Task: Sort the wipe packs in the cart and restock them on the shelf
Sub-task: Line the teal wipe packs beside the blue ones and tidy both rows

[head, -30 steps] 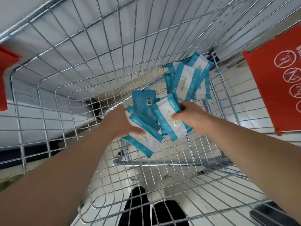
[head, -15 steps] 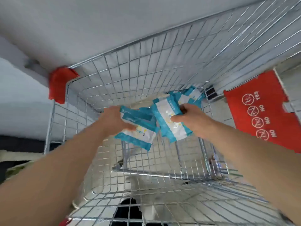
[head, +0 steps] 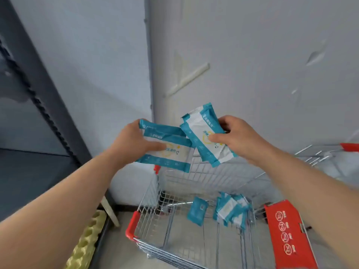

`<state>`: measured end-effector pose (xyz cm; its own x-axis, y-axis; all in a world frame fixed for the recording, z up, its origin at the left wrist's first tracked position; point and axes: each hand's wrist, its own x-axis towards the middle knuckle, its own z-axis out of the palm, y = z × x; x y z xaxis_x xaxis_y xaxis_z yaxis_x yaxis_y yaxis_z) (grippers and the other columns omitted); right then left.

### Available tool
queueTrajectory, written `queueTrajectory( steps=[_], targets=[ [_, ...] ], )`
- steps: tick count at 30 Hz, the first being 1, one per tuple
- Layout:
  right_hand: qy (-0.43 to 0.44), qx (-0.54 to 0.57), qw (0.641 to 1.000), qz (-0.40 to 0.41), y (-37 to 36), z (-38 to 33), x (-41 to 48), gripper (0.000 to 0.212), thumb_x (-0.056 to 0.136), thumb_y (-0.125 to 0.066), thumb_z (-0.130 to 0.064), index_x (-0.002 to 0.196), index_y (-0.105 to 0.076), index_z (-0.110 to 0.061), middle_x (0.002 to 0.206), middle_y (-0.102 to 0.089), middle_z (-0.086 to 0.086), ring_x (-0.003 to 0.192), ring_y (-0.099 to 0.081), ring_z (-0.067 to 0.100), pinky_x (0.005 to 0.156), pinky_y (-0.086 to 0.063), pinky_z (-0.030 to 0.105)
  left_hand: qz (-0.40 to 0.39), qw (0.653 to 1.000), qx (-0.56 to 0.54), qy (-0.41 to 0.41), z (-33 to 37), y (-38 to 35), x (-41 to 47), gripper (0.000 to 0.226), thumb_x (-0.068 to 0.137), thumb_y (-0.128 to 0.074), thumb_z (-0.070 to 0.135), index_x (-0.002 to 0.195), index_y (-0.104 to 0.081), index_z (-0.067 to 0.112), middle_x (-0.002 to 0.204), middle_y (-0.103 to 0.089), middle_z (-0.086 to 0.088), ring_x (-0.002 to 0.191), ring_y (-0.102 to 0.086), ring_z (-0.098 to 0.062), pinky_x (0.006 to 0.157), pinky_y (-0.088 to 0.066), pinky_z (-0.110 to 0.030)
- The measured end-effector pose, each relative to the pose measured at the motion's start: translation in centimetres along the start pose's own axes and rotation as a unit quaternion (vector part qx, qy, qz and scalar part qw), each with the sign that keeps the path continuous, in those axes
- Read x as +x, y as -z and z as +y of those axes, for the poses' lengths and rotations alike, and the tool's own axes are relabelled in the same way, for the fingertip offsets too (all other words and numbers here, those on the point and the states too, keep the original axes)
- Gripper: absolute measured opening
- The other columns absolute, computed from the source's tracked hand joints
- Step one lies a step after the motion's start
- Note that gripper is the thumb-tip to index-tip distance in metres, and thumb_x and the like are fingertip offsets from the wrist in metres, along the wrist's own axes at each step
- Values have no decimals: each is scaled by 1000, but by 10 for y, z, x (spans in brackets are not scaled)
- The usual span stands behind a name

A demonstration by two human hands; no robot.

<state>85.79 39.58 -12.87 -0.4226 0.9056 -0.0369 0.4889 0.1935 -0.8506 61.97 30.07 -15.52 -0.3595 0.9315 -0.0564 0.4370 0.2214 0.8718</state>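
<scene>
Above a wire shopping cart [head: 174,183], a person is holding wipe packs in both hands. The left hand [head: 134,140] is gripping a fanned stack of teal-and-white packs [head: 169,152], with the thumb lying across the front and the fingers curling round the far edge. The right hand [head: 240,139] is pinching a second bundle of packs [head: 204,133], which is tilting upward. Its lower left edge is meeting the right end of the other stack. Well below both hands, more packs are lying in the cart. A single teal pack [head: 197,210] is leaning beneath the gap between the hands, and a loose cluster of packs [head: 231,212] is sitting under the right wrist. A red seat flap [head: 285,235] printed with round warning signs is hanging below the right forearm. A dark shelf upright [head: 38,98] is rising to the left of the left arm, with yellow egg-crate foam [head: 87,241] lying under that forearm.
</scene>
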Motion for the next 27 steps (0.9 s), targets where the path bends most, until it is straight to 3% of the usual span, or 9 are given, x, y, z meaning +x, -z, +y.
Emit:
queueTrajectory(
  steps=[3,10,12,14,16,19,24,27],
  targets=[
    [73,-22,997,-13,-2,-83,-8,35,77,-74,-12,108,-59,-20,105,-68,-6,95,-66,13,87,-54,36,45,999,-25,-1,37,69,-33,37,70,-85,20,96,-58,22,89,-72,7,70,-71,-7,59,-57,-23],
    [196,-78,977,-40,-56,-249,-27,36,79,-74,-18,112,-59,-20,102,-68,-8,92,-67,12,86,-55,39,156,987,-23,-40,66,227,-106,37,66,-88,23,95,-65,22,89,-75,7,80,-73,-13,79,-59,-41],
    [222,-86,970,-50,-84,-289,-34,33,78,-74,-20,108,-60,-20,99,-68,-8,90,-67,13,86,-55,40,180,983,-11,-46,59,272,-124,34,67,-87,24,93,-66,22,84,-75,9,76,-72,-9,76,-59,-34],
    [240,-86,965,-61,-118,-325,-39,31,78,-75,-19,106,-61,-18,97,-69,-6,88,-67,14,83,-55,40,212,976,4,-47,51,316,-142,28,69,-86,26,83,-62,23,71,-72,13,63,-68,-3,59,-55,-20],
    [247,-73,963,-77,-154,-357,-43,31,78,-75,-16,105,-61,-15,97,-69,-3,87,-68,15,79,-56,38,239,970,15,-37,35,364,-155,29,69,-85,29,83,-61,22,74,-70,12,62,-66,-2,56,-52,-19],
    [246,-57,963,-97,-212,-398,-46,28,80,-74,-14,104,-61,-15,98,-70,-3,87,-69,15,77,-57,37,237,971,-1,-15,5,436,-167,36,67,-86,28,96,-68,20,86,-75,6,74,-72,-12,72,-60,-32],
    [222,-49,968,-110,-296,-446,-40,25,76,-76,-18,97,-62,-19,95,-71,-3,87,-70,19,86,-55,46,228,973,-31,8,-40,524,-167,23,73,-82,16,88,-65,19,73,-74,9,63,-71,-7,52,-54,-20],
    [194,-38,972,-123,-334,-461,-33,22,77,-76,-15,94,-62,-18,90,-71,-3,81,-70,16,83,-57,42,216,973,-70,45,-74,553,-152,22,73,-82,11,87,-65,16,84,-74,0,71,-73,-15,62,-58,-28]
  ],
)
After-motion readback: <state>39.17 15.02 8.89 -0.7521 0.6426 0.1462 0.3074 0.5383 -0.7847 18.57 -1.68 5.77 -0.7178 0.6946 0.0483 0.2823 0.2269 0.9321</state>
